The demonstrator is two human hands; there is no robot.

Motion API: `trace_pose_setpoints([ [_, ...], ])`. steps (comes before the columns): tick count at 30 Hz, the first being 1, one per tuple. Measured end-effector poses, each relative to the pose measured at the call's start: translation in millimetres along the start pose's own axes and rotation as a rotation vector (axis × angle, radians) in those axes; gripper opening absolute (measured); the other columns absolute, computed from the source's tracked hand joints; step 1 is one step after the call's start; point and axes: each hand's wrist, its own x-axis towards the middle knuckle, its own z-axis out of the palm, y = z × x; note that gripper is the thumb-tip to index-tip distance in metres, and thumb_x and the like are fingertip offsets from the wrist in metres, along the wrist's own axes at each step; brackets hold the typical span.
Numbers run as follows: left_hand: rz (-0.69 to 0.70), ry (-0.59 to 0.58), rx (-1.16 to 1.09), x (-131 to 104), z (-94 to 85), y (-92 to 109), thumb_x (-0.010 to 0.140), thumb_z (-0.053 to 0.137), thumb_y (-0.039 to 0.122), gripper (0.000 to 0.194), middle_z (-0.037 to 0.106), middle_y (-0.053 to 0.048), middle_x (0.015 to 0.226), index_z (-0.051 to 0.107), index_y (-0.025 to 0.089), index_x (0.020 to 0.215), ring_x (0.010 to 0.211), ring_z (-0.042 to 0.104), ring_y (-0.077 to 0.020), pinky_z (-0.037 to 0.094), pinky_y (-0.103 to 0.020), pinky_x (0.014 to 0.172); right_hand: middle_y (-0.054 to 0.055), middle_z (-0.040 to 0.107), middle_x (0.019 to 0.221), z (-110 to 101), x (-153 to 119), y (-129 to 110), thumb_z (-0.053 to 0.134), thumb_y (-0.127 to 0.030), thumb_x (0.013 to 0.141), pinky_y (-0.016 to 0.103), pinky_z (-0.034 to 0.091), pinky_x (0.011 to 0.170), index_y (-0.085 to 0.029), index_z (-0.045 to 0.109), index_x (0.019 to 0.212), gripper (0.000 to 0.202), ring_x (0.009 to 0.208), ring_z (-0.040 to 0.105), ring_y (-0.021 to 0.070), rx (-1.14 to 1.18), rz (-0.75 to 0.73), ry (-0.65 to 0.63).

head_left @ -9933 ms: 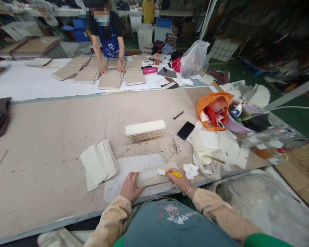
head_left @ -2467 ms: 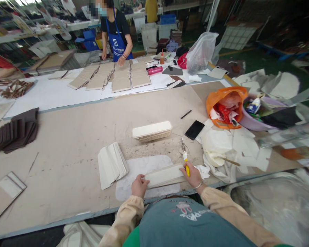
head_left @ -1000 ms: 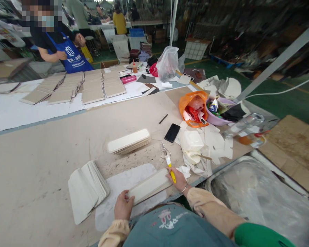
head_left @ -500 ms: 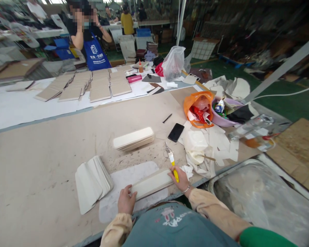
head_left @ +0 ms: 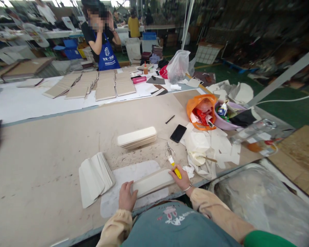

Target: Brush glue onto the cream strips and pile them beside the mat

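Before me a thin stack of long white board strips (head_left: 151,183) lies on a pale flat sheet (head_left: 128,173) at the table's front edge. My left hand (head_left: 127,197) is closed around the stack's left end, thumb on top. At the other end, my right hand (head_left: 182,179) grips a tool with a yellow handle (head_left: 178,172) and a white front part, its fingers also touching the strips. The tool's working end is not clear. Scissors (head_left: 170,151) lie just beyond it. To the left is a fanned pile of white boards (head_left: 95,178); farther back stands a neat stack of rounded strips (head_left: 137,137).
A phone (head_left: 178,133), a dark pen-like stick (head_left: 170,119) and a white tub (head_left: 198,144) lie to the right. Behind are an orange bag (head_left: 190,103) and a purple basin (head_left: 222,121). A person in a blue apron (head_left: 107,56) stands across the table.
The view has shifted slightly, so the table's things sit a little farther right. Both hands keep their places on the strips. The person opposite has moved their hands at the head.
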Motion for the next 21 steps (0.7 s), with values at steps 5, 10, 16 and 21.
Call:
trace_pose_setpoints([
  [5, 0.144, -0.084, -0.048, 11.5, -8.7, 17.0, 0.075, 0.056, 0.028, 0.043, 0.055, -0.013, 0.122, 0.058, 0.016, 0.116, 0.116, 0.046, -0.0284, 0.032, -0.044, 0.105, -0.002, 0.061, 0.071, 0.0, 2.4, -0.3, 0.056, -0.042, 0.08, 0.029, 0.049, 0.061, -0.024, 0.046, 0.082, 0.021, 0.062, 0.059, 0.0171, 0.061, 0.008, 0.007],
  [10, 0.262, -0.266, -0.14, 33.3, -10.2, 58.0, 0.074, 0.059, 0.037, 0.043, 0.063, -0.011, 0.117, 0.062, 0.017, 0.112, 0.113, 0.05, -0.0262, 0.034, -0.039, 0.103, -0.001, 0.061, 0.072, -2.3, 5.0, -16.9, 0.06, -0.043, 0.078, 0.03, 0.049, 0.061, -0.024, 0.045, 0.081, 0.024, 0.064, 0.059, 0.0171, 0.166, 0.008, 0.001],
  [16, 0.328, -0.481, -0.24, 53.0, -10.3, 96.9, 0.069, 0.061, 0.032, 0.02, 0.069, -0.001, 0.076, 0.069, 0.018, 0.081, 0.074, 0.06, -0.0178, 0.047, -0.028, 0.071, 0.0, 0.062, 0.077, -13.9, 11.6, -68.5, 0.061, -0.043, 0.078, 0.029, 0.05, 0.061, -0.024, 0.042, 0.083, 0.027, 0.065, 0.059, 0.0165, 0.326, -0.021, -0.027],
  [21, 0.351, -0.471, -0.274, 51.4, -25.0, 112.1, 0.08, 0.048, 0.039, 0.029, 0.062, 0.0, 0.066, 0.062, 0.014, 0.08, 0.063, 0.054, -0.0131, 0.043, -0.023, 0.057, 0.001, 0.063, 0.089, -27.9, 21.8, -89.3, 0.065, -0.037, 0.076, 0.028, 0.051, 0.065, -0.024, 0.041, 0.088, 0.03, 0.074, 0.061, 0.0169, 0.359, -0.056, 0.07],
])
